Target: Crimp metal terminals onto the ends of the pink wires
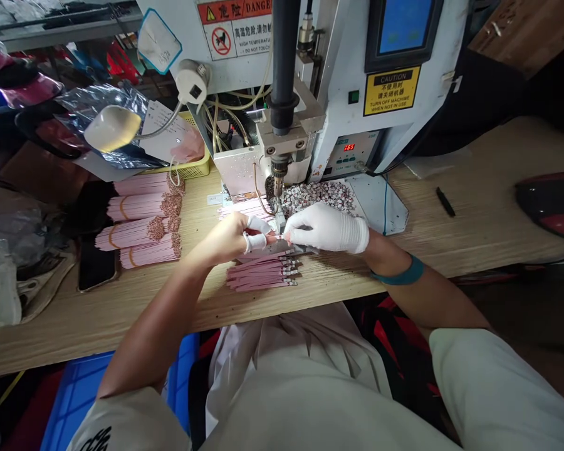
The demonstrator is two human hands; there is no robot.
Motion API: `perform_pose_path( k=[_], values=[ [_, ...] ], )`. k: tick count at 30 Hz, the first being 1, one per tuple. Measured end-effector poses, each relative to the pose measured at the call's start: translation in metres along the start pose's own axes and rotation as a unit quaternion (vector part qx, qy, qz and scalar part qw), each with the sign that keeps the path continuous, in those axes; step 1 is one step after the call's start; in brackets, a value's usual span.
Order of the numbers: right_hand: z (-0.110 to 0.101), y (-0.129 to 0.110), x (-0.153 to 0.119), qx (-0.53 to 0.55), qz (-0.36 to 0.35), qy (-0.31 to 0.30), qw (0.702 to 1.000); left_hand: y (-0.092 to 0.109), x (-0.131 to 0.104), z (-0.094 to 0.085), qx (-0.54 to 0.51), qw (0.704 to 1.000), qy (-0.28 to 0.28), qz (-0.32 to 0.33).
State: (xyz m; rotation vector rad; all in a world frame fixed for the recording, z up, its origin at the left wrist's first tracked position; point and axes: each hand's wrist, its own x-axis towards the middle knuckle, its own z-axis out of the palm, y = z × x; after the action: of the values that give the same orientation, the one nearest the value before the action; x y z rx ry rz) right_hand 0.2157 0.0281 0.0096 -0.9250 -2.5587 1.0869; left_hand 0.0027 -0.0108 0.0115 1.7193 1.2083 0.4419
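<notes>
My left hand [237, 238], with white finger covers on the thumb and a finger, is closed in a pinch under the tip of a bench machine [278, 169]. Facing it, my right hand [326, 228] wears a white glove with bare fingertips and pinches too. Their fingertips meet at a small pale part [279, 237], mostly hidden by the fingers. Just in front lies a pile of flat pink leads [258, 275] with small silvery-white ends. Many small whitish connector pieces [322, 195] are heaped behind my right hand. More pink leads [244, 208] lie behind my left hand.
Banded bundles of pink leads [141, 216] with coppery ends lie at left, near a dark phone [96, 237] and a yellow basket [195, 168]. A lamp [113, 128] hangs above them. A black pen [445, 202] lies at right. The machine carries high-temperature warning labels [235, 31].
</notes>
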Motion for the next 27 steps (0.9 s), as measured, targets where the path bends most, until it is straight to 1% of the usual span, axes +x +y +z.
perform_pose_path(
  k=[2,4,6,7,9,12,14,16,18,20,22,24,27],
  values=[
    [0.002,0.000,0.001,-0.016,-0.007,-0.006,1.000,0.001,-0.001,0.002,0.018,1.000,-0.009,-0.011],
    [-0.002,0.003,0.000,-0.017,0.003,-0.048,0.999,0.001,-0.003,0.005,0.056,0.998,-0.014,-0.020],
    [-0.010,0.008,-0.004,-0.005,0.018,-0.080,0.997,0.001,-0.005,0.009,0.127,0.991,-0.015,-0.032],
    [-0.015,0.010,-0.006,-0.002,0.023,-0.081,0.996,0.001,-0.007,0.012,0.172,0.984,-0.015,-0.038],
    [-0.024,0.016,-0.009,-0.015,0.026,-0.052,0.998,0.004,-0.010,0.019,0.272,0.962,-0.015,-0.036],
    [-0.033,0.024,-0.010,-0.061,0.025,-0.021,0.998,0.008,-0.018,0.032,0.416,0.909,-0.006,0.015],
    [-0.034,0.028,-0.010,-0.083,0.024,-0.014,0.996,0.009,-0.026,0.044,0.474,0.880,0.001,0.034],
    [-0.034,0.030,-0.010,-0.094,0.020,-0.005,0.995,0.006,-0.038,0.059,0.492,0.870,0.009,0.038],
    [-0.034,0.030,-0.011,-0.097,0.017,0.004,0.995,-0.001,-0.052,0.076,0.493,0.869,0.033,0.042],
    [-0.034,0.030,-0.012,-0.089,0.022,0.003,0.996,-0.013,-0.064,0.092,0.489,0.868,0.079,0.047],
    [-0.033,0.029,-0.013,-0.077,0.025,-0.001,0.997,-0.024,-0.073,0.105,0.476,0.867,0.136,0.052],
    [-0.031,0.028,-0.013,-0.064,0.029,-0.004,0.998,-0.032,-0.077,0.111,0.464,0.866,0.178,0.056],
    [-0.028,0.028,-0.014,-0.042,0.048,-0.016,0.998,-0.031,-0.078,0.110,0.474,0.860,0.185,0.045]
  ],
)
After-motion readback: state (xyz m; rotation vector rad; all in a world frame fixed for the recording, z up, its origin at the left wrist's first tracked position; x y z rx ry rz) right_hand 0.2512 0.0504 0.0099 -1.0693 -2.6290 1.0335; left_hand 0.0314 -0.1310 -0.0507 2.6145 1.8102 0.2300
